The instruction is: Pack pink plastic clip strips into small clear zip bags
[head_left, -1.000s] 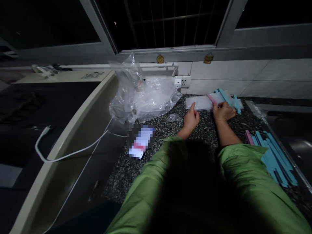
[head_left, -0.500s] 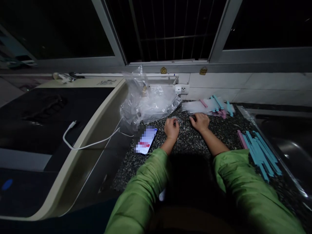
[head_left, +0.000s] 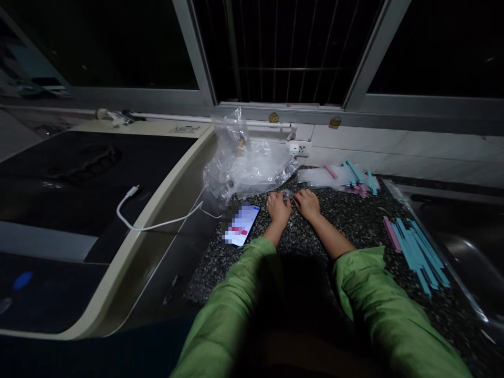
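Note:
My left hand (head_left: 279,207) and my right hand (head_left: 306,203) sit close together on the speckled dark countertop (head_left: 346,220), fingers curled over a small clear plastic piece (head_left: 287,195) that lies between them. Both sleeves are green. Whether either hand actually grips the piece is hard to make out. Behind the hands lies a flat clear bag (head_left: 317,176) with pink and blue strips (head_left: 354,176) on it. A lit phone (head_left: 241,224) rests just left of my left hand.
A crumpled clear plastic bag (head_left: 246,163) stands at the back against the wall socket (head_left: 301,149). A pile of blue and pink strips (head_left: 415,249) lies on the right beside a steel sink (head_left: 464,231). A white cable (head_left: 153,223) trails over the cream-edged appliance (head_left: 129,247) on the left.
Both hands have drawn back from the flat bag with strips and come together over the small clear piece near the phone. The camera view has shifted back and up.

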Demonstrator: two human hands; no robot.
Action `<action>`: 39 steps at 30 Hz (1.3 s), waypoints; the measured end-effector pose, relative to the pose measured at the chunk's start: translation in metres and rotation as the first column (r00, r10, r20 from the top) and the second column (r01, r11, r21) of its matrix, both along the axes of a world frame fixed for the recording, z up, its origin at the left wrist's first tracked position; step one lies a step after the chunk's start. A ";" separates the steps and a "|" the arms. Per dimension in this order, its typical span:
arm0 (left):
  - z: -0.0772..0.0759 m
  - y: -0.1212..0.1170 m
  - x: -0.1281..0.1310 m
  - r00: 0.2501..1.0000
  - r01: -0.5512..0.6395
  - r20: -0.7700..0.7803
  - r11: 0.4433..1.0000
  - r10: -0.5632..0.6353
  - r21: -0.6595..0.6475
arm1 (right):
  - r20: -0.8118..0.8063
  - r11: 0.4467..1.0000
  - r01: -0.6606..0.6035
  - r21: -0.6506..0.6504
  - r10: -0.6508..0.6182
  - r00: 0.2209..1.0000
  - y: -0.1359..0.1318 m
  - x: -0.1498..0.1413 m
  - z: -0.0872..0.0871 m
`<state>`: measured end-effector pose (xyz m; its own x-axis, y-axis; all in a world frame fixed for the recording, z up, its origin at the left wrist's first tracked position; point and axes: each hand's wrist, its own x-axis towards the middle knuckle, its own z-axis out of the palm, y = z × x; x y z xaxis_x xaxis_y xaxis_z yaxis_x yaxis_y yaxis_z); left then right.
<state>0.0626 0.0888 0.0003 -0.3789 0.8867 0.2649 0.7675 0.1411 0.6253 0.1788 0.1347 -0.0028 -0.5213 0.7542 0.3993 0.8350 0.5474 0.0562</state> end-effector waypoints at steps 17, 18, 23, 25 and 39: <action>0.002 -0.016 -0.005 0.991 0.111 -0.073 0.994 -0.112 -0.022 | -0.091 0.981 0.191 0.021 -0.189 0.978 -0.036 0.007 0.002; 0.001 -0.017 -0.005 0.991 0.114 -0.068 0.993 -0.114 -0.013 | -0.096 0.980 0.200 0.018 -0.198 0.976 -0.036 0.007 0.002; -0.003 -0.016 -0.008 0.994 0.112 -0.016 0.991 -0.111 0.070 | -0.201 0.981 0.194 -0.013 -0.193 0.960 -0.031 0.004 0.003; -0.005 -0.016 -0.008 0.993 0.112 0.025 0.986 -0.116 0.126 | -0.367 0.977 0.196 -0.084 -0.214 0.905 -0.030 0.006 0.001; -0.013 -0.082 -0.017 0.855 0.498 -0.057 0.785 -0.516 0.369 | -0.805 0.908 -0.120 -0.400 -0.286 0.519 -0.108 0.031 -0.012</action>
